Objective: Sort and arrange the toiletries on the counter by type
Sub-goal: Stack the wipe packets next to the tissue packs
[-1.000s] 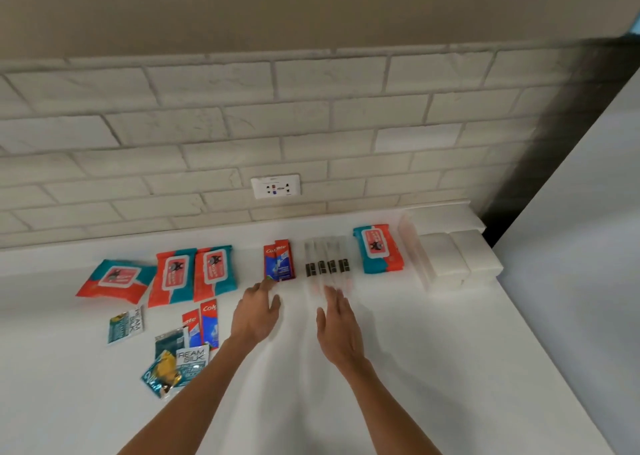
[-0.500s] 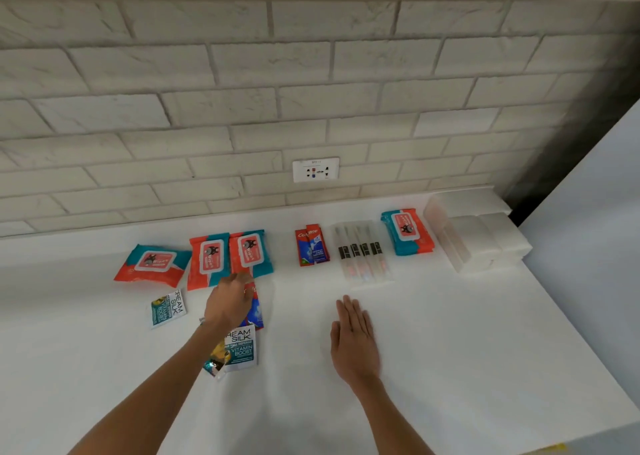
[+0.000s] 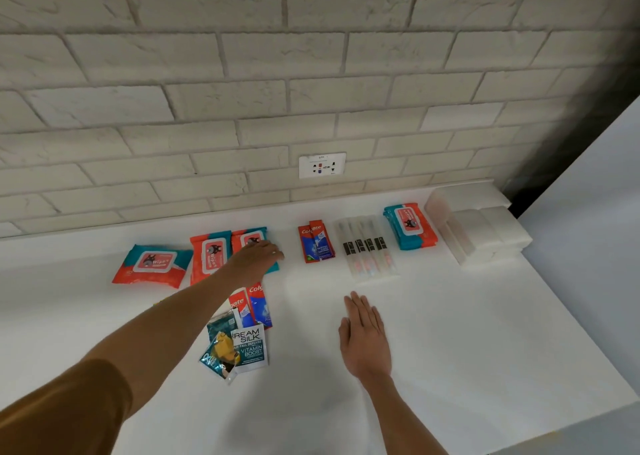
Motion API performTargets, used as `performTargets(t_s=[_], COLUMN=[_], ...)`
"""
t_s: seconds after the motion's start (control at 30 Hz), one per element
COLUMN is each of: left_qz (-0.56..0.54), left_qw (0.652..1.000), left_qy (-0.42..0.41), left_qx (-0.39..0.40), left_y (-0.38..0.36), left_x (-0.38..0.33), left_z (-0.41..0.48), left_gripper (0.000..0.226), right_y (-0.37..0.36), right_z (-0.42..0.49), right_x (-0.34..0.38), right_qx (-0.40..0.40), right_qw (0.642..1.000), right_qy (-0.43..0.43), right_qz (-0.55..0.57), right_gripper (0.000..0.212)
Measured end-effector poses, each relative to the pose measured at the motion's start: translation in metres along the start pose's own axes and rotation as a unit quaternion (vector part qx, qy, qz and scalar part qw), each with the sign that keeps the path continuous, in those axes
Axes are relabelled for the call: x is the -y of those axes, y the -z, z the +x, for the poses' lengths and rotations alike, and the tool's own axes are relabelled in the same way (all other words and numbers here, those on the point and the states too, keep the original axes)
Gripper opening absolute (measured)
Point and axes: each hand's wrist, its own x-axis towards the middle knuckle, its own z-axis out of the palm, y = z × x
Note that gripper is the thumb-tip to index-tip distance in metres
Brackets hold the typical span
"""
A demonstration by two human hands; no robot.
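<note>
wipes pack: third in the row left of the wall socket, under my left hand | left fingers: grip unclear, cannot tell | right hand: flat on surface below socket, fingers together, holding nothing

glossy plastic wipe packs, matt counter

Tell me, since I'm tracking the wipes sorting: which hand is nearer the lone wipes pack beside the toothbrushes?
Right. The right hand lies flat on the counter, in front of the wipes pack; the left hand is farther left.
</note>
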Motion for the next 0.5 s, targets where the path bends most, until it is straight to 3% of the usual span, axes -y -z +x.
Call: performTargets(t_s=[0.33, 0.5], left_qz=[0.118, 0.100], left_qw=[0.987, 0.991], left_qy=[-0.091, -0.086], left_qx=[0.054, 0.039], left_y=[0.008, 0.026], left_x=[0.013, 0.018], left_z=[0.030, 0.037], left_gripper=[0.018, 0.010], right_y=[0.000, 0.002], right_z=[0.001, 0.002], right_x=[0.000, 0.001], right_qx=[-0.012, -0.009], right_qw=[1.000, 1.000], right_qy=[-0.003, -0.004], right_qz=[0.003, -0.006], right_gripper=[0.054, 0.055])
